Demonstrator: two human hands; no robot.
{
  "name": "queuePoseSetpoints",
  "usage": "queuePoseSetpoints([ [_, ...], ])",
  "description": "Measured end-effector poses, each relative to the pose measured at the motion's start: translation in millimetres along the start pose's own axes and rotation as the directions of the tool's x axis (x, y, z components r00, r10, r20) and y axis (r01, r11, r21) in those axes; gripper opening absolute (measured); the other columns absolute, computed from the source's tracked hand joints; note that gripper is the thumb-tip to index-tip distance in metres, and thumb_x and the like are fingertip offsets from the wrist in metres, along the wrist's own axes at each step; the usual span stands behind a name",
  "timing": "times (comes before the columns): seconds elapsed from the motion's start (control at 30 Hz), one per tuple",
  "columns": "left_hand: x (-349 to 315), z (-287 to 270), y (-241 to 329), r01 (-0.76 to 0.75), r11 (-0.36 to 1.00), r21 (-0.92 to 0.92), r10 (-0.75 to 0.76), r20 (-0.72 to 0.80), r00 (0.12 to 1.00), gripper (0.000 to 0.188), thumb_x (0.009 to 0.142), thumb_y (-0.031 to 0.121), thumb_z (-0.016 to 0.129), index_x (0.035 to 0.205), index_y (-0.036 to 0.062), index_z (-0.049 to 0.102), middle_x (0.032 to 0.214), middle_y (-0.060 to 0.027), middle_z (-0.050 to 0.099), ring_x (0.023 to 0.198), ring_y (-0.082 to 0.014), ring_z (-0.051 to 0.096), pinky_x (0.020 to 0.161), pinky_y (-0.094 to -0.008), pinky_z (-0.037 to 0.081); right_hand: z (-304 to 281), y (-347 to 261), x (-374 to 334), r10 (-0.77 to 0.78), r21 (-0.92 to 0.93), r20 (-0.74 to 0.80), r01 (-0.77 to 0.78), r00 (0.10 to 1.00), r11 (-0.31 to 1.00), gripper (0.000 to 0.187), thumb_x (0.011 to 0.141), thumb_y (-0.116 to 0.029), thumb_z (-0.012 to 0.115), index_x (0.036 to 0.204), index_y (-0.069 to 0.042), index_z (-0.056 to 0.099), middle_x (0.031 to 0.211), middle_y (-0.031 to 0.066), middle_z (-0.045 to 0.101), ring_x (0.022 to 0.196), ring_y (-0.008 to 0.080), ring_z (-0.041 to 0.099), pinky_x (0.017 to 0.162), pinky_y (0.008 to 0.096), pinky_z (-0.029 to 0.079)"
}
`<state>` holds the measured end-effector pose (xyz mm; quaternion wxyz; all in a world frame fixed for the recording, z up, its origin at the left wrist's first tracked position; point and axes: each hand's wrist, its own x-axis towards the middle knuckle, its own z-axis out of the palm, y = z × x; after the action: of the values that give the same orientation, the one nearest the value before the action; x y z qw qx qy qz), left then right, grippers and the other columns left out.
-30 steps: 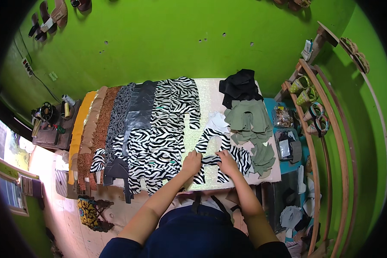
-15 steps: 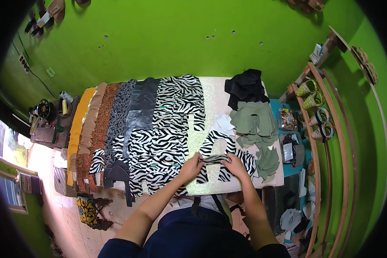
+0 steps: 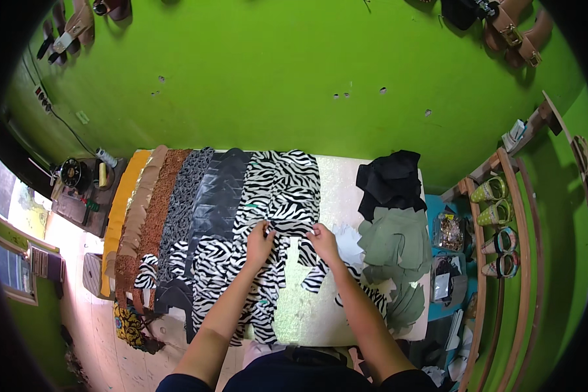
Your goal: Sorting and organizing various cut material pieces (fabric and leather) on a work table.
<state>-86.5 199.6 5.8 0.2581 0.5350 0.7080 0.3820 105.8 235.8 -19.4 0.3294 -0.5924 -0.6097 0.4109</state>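
Observation:
A zebra-striped cut piece (image 3: 293, 221) is stretched between my two hands, over the far part of the table. My left hand (image 3: 259, 243) pinches its left end, thumb and fingers together. At the right end, my right hand (image 3: 323, 242) grips it the same way. Beneath and beyond lie overlapping zebra-striped pieces (image 3: 287, 173), with more of them (image 3: 212, 274) spread toward the near left. A loose zebra-striped piece (image 3: 315, 277) lies below my right hand, partly hidden by that forearm.
Leftward run rows of grey (image 3: 219, 186), patterned dark (image 3: 186, 179), brown (image 3: 163, 202) and yellow pieces (image 3: 125, 202). On the right lie black (image 3: 389, 179) and olive-green pieces (image 3: 395, 242). A wooden rack (image 3: 477, 196) holding sandals stands right of the table; a sewing machine (image 3: 75, 173) stands left.
Both hands have moved away from the table's near edge, farther forward and a little left, carrying the zebra-striped piece. It looked narrower and folded before; now more of its face shows. The view has shifted.

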Motion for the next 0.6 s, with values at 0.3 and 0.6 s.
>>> queuePoseSetpoints([
  [0.3,14,18,3,-0.091,0.972,0.217,0.097,-0.018,0.995,0.03,0.075,0.013,0.064,0.1,-0.0007,0.052,0.089,-0.016,0.055,0.078,-0.0306,0.055,0.07,-0.0357,0.045,-4,-12,20,0.086,-0.39,0.052,-0.059,0.995,0.919,0.039,0.074,-0.019,0.066,0.107,-0.006,0.05,0.094,0.0135,0.058,0.089,0.0295,0.057,0.074,0.0366,0.046],
  [0.6,-8,19,24,-0.185,0.877,0.443,0.238,-0.065,0.969,0.048,0.071,0.014,0.06,0.114,-0.005,0.049,0.114,-0.0203,0.044,0.1,-0.0337,0.043,0.088,-0.0409,0.035,15,-16,-29,-0.394,-0.588,-0.085,0.274,0.915,0.761,0.053,0.076,-0.011,0.057,0.125,-0.003,0.039,0.102,0.0137,0.049,0.095,0.0282,0.047,0.081,0.0395,0.034],
])
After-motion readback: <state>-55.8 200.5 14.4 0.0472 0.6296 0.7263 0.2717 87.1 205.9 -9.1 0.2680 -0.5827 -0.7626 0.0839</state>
